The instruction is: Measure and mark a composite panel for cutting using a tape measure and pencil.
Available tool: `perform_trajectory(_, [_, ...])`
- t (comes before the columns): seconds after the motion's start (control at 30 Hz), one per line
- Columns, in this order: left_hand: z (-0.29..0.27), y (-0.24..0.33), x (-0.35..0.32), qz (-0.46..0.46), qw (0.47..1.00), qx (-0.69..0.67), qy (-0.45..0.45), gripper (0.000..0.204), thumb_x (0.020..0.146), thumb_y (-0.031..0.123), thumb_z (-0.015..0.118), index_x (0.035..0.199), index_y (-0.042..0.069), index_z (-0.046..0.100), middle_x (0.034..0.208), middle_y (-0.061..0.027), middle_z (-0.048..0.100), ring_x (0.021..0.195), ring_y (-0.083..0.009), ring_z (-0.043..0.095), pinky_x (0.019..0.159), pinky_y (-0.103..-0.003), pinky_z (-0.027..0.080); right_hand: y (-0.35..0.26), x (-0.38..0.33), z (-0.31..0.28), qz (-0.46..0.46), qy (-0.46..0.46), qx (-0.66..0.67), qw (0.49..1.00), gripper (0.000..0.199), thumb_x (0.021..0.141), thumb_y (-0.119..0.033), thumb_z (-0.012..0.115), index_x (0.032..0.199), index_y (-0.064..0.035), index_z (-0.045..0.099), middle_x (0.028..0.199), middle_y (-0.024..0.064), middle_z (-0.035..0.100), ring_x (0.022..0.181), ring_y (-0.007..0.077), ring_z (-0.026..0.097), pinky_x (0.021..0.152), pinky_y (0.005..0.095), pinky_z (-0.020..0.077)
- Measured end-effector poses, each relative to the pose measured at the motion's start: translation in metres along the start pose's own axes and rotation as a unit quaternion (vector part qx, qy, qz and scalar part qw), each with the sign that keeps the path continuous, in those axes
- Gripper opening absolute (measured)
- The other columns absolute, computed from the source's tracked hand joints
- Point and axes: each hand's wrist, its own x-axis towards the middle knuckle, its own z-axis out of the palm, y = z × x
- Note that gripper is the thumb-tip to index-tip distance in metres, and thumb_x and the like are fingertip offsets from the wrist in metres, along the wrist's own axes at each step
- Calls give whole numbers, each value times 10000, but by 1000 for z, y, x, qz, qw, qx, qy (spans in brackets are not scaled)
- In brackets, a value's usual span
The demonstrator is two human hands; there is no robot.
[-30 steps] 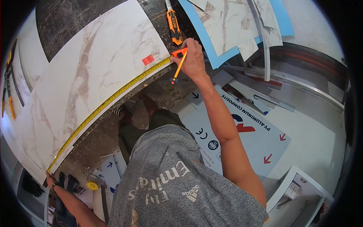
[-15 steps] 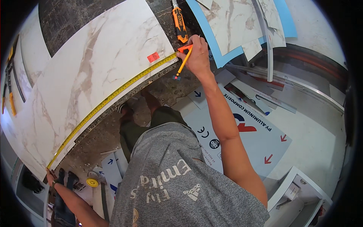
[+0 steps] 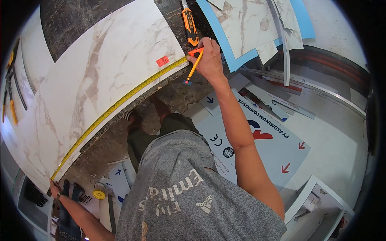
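Note:
A white, brown-veined marble-look sheet [image 3: 90, 86] lies on the dark worktop. Along its near edge runs the yellow blade of a tape measure [image 3: 128, 94]. My left hand [image 3: 55, 189] pinches the blade's far-left end at the sheet's corner; its fingertips are small and partly hidden. At the right corner, my right hand [image 3: 210, 60] closes round the tape's other end, where an orange piece [image 3: 196, 52] shows between the fingers. A yellow pencil [image 3: 194, 69] is also in that hand, pointing down past the edge. A small red sticker [image 3: 162, 61] marks the sheet.
An orange-and-black utility knife [image 3: 189, 25] lies just beyond my right hand. More marble-look pieces [image 3: 245, 28] rest on a blue sheet at the right. Long-handled cutters [image 3: 12, 88] lie far left. A grey printed panel [image 3: 261, 148] and offcuts cover the floor beside me.

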Motion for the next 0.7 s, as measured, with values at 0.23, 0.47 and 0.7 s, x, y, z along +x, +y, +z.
perform_trajectory(0.23, [-1, -1, 2, -6, 1000, -8, 6, 633, 1003, 619, 529, 1277, 82, 720, 1041, -62, 734, 911, -201, 668, 800, -297, 523, 0, 2, -4, -10, -22, -9, 1000, 507, 728, -124, 889, 1055, -66, 507, 966, 117, 543, 859, 297, 542, 800, 408, 493])
perform_trajectory(0.47, [0, 1, 5, -11, 1000, -16, 10, 643, 1005, 623, 521, 1275, 75, 719, 1045, -64, 733, 914, -203, 667, 804, -300, 521, 10, 6, -7, -7, -82, 41, 996, 443, 799, -139, 846, 1087, -53, 520, 991, 124, 547, 876, 280, 541, 801, 397, 488])
perform_trajectory(0.7, [6, -4, -2, -18, 1000, -20, 13, 654, 1006, 628, 512, 1273, 67, 718, 1049, -66, 732, 917, -205, 666, 808, -302, 518, 10, 9, -12, 12, -140, 137, 981, 389, 835, -145, 823, 1070, -46, 529, 969, 116, 552, 836, 243, 534, 762, 367, 485])
